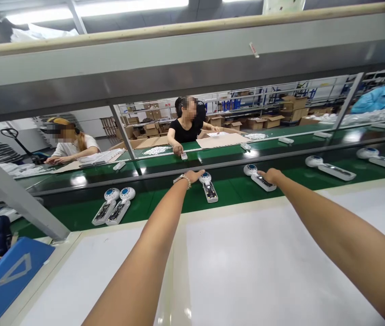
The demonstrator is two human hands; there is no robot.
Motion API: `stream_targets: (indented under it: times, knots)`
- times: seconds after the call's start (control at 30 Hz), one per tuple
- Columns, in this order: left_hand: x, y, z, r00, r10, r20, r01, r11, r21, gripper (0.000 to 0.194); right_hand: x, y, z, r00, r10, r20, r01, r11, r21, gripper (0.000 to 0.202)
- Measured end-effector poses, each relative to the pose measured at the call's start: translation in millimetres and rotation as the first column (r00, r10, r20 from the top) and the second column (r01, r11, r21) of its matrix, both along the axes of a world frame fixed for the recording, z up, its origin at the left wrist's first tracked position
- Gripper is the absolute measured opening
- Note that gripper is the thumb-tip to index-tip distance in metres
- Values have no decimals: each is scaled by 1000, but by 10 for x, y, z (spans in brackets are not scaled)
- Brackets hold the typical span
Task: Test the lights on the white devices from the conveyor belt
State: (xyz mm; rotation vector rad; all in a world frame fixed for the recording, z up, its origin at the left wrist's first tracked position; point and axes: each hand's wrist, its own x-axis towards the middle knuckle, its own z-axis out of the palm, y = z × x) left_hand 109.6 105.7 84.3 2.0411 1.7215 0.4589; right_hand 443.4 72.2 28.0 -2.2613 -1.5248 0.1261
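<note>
My left hand (194,176) reaches over the green conveyor belt (165,199), a bracelet on its wrist. Its fingers stretch out to the round head of a white handheld device (210,190), touching its edge. This device has a blue-dotted round head and a body with bare electronics showing. Further right, my right hand (271,175) is closed at the side of a similar white device (259,179), near where head and body meet. My fingertips there are partly hidden.
Two more devices (118,210) lie side by side at left; others (335,170) lie at right. A white worktop (240,258) is in front of me, a blue bin (16,276) at left. Posts (122,131) and an overhead shelf cross the view. Co-workers (187,122) sit opposite.
</note>
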Motion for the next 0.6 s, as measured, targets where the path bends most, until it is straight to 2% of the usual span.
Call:
stream_targets:
  times: [0.07, 0.13, 0.2, 0.27, 0.33, 0.43, 0.53, 0.6]
  knots:
    - [150, 30, -181, 997, 11, 74, 4, 981, -195, 50, -16, 36, -136, 992, -38, -118, 24, 992, -124, 30]
    - [268, 55, -352, 990, 46, 135, 0, 945, -326, 43, -68, 65, -203, 969, -76, -235, 26, 978, -209, 26]
    - [327, 83, -487, 972, 102, 212, -10, 918, -397, 35, -157, 83, -199, 927, -94, -363, 0, 968, -250, 21]
    - [315, 109, -564, 935, 158, 317, -4, 899, -437, 26, -307, 77, -149, 852, -82, -517, -60, 966, -252, 17]
    - [232, 114, -584, 871, 205, 446, 28, 887, -462, 21, -544, 35, -91, 729, -25, -684, -154, 968, -200, 15]
    - [-2, 34, -575, 721, 252, 646, 88, 891, -446, 25, -1045, -111, -66, 453, 113, -884, -275, 961, -18, 16]
    - [-292, -167, -619, 554, 269, 788, 95, 920, -381, 29, -1587, -304, -140, 202, 186, -962, -309, 944, 118, 18]
    - [-455, -328, -695, 480, 277, 833, 90, 929, -360, 22, -1884, -407, -215, 92, 172, -981, -321, 938, 135, 27]
